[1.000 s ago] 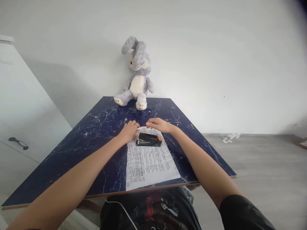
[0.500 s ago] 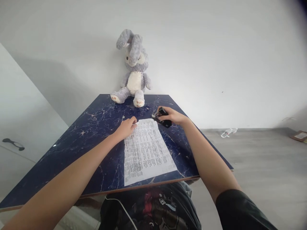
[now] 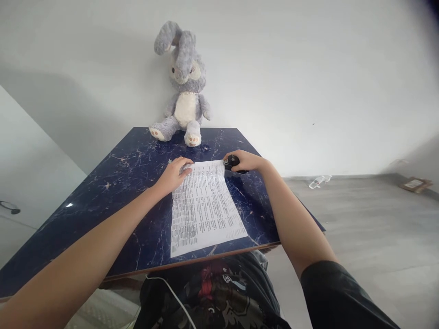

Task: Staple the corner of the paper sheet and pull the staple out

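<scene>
A printed paper sheet (image 3: 207,205) lies on the dark blue marble-patterned table (image 3: 113,183), its far end slightly raised and curved. My left hand (image 3: 176,173) is at the sheet's far left corner, thumb and fingers closed on its edge. My right hand (image 3: 246,161) grips a black stapler (image 3: 233,162) at the far right corner. The stapler's front end meets the paper there; whether the sheet lies between its jaws I cannot make out.
A grey plush rabbit (image 3: 187,87) sits at the table's far edge against the white wall. A white cabinet (image 3: 24,173) with a dark handle stands at left. On the floor at right lie a clear plastic wrapper (image 3: 319,182) and a brown cardboard box (image 3: 414,184).
My right hand has lowered the stapler from beside the paper to its far right corner. My left hand keeps its hold at the left corner. The camera view has shifted slightly.
</scene>
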The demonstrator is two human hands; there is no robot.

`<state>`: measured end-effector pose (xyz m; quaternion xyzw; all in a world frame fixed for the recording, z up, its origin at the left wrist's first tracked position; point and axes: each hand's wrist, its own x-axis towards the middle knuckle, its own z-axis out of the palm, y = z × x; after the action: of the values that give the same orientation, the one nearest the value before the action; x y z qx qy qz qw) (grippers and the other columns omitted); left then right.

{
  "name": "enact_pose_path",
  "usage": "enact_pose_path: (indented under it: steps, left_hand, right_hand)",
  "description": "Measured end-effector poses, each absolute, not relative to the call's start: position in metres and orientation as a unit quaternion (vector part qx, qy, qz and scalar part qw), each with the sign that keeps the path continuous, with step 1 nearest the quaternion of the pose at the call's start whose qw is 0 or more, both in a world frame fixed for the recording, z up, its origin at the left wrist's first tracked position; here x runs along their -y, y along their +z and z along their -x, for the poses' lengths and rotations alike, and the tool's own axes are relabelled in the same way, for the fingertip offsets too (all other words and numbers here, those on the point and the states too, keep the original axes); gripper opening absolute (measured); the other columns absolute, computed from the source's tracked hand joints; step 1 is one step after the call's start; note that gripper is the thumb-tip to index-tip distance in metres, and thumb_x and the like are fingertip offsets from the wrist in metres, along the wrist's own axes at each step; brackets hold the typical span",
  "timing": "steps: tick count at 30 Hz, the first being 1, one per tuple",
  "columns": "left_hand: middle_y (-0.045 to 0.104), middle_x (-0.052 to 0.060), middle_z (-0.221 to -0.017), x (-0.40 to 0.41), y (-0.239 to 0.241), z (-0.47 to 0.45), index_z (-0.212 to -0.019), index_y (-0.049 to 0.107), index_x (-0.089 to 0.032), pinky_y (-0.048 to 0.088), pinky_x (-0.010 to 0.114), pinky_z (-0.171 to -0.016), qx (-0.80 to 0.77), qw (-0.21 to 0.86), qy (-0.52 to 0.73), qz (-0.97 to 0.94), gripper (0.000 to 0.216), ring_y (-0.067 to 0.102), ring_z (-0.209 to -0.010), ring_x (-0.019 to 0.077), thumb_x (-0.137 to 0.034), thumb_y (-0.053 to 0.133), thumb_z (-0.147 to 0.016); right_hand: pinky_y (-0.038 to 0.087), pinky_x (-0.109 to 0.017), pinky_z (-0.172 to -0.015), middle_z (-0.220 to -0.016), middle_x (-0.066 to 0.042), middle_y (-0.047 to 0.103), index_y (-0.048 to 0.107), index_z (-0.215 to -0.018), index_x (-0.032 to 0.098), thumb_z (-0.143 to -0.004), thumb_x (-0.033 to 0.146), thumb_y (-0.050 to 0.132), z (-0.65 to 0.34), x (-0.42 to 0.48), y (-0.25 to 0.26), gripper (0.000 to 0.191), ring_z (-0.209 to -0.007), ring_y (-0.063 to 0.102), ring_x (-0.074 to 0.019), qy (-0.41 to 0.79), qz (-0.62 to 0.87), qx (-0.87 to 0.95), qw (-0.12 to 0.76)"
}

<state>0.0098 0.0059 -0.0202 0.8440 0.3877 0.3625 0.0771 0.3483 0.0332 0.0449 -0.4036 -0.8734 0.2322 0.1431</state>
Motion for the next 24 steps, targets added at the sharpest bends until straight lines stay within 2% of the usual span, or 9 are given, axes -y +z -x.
enact_pose_path:
  steps: [11,19,24]
  left_hand:
    - [0.072,0.006,-0.11,0.0,-0.019,-0.014,-0.114,0.067,-0.02,0.051,0.04,-0.1,-0.38,0.075,0.369,-0.845,0.018,0.066,-0.105,0.0223,-0.025,0.06,-0.099]
    - [0.074,0.006,-0.111,0.01,-0.012,-0.022,-0.113,0.069,-0.021,0.053,0.042,-0.098,-0.381,0.095,0.365,-0.844,0.019,0.067,-0.106,0.0231,-0.027,0.06,-0.099]
    - [0.074,0.005,-0.109,0.012,-0.011,-0.023,-0.11,0.07,-0.02,0.053,0.041,-0.098,-0.38,0.1,0.386,-0.835,0.017,0.069,-0.103,0.0219,-0.027,0.063,-0.097]
  right_hand:
    - [0.048,-0.036,-0.077,-0.108,-0.009,0.072,0.071,-0.122,0.016,-0.074,0.022,0.065,-0.334,-0.023,0.053,0.048,-0.085,0.064,-0.0215,0.17,0.383,0.897,0.141]
    - [0.045,-0.036,-0.082,-0.105,-0.007,0.073,0.07,-0.118,0.018,-0.072,0.015,0.061,-0.318,-0.009,0.063,0.046,-0.09,0.064,-0.023,0.139,0.356,0.916,0.122]
    - [0.043,-0.036,-0.079,-0.101,-0.006,0.072,0.068,-0.107,0.02,-0.07,0.01,0.06,-0.31,-0.007,0.06,0.039,-0.088,0.063,-0.0231,0.11,0.338,0.928,0.112]
